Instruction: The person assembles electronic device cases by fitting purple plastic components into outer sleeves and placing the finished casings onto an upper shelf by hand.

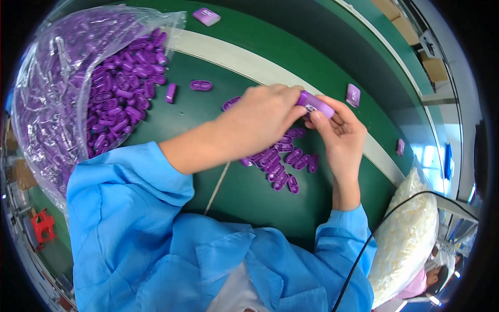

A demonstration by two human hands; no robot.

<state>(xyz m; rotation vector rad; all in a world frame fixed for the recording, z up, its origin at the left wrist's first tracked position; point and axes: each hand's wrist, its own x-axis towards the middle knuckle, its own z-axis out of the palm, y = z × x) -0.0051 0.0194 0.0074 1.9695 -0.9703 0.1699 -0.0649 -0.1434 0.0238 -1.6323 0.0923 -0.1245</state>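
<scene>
Over the far side of the green work table, both of my hands meet on a small purple plastic case (323,107) with rounded edges and white print. My left hand (267,112) pinches its darker purple left end, fingers closed. My right hand (343,132) grips the lighter end between thumb and fingers. Whether the darker end is a separate part is hidden by my fingers. Below the hands lies a loose cluster of small oval purple plastic parts (275,165). Another oval part (231,103) lies partly behind my left hand, and two more (200,85) lie farther left.
A large clear plastic bag (57,78) spills many purple parts (122,93) at the left. Beyond a pale rail, a green belt (280,47) carries similar purple cases (206,16). A full bag of cream pieces (408,236) and a black cable (358,257) are on the right. Another person (418,283) sits at lower right.
</scene>
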